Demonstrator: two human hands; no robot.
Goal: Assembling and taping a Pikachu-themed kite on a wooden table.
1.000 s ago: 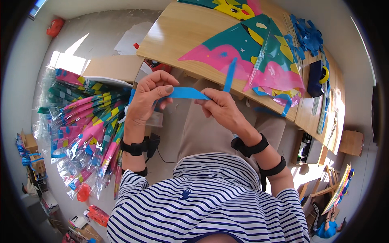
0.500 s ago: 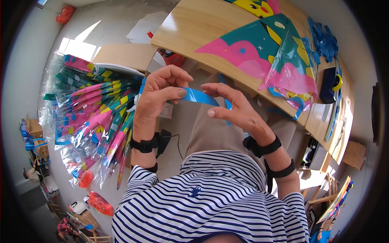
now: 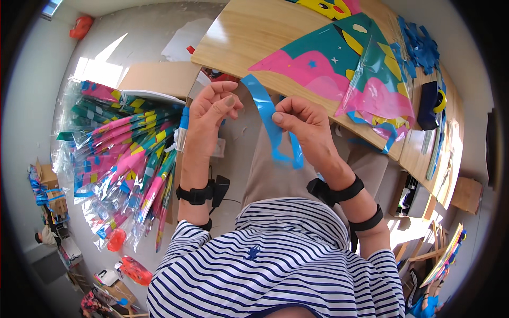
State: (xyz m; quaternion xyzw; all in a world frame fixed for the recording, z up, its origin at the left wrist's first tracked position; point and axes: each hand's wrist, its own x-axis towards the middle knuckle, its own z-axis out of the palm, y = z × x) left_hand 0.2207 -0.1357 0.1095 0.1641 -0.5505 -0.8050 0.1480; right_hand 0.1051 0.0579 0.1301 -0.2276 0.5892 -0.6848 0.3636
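Note:
A strip of shiny blue ribbon [image 3: 261,99] is pinched between the thumb and fingers of my right hand [image 3: 310,126], over my lap. One end of it stands up toward the table edge; the rest hangs down in a loop beside my right wrist. My left hand [image 3: 208,110] is raised just to the left of the ribbon, with loosely bent fingers apart and nothing visible in them. Beyond my hands, a teal, pink and yellow triangular kite [image 3: 305,66] lies on the wooden table [image 3: 233,40], partly under clear plastic.
Left of me lies a large heap of plastic-wrapped folded kites [image 3: 122,153], beside a cardboard box [image 3: 154,77]. On the table's right are a pile of blue ribbons [image 3: 421,47] and a dark tape dispenser [image 3: 428,108] with a yellow core. A red bag [image 3: 135,270] rests on the floor.
My left hand has let go of the ribbon and moved slightly up and left. My right hand now pinches the ribbon, whose freed end points upward.

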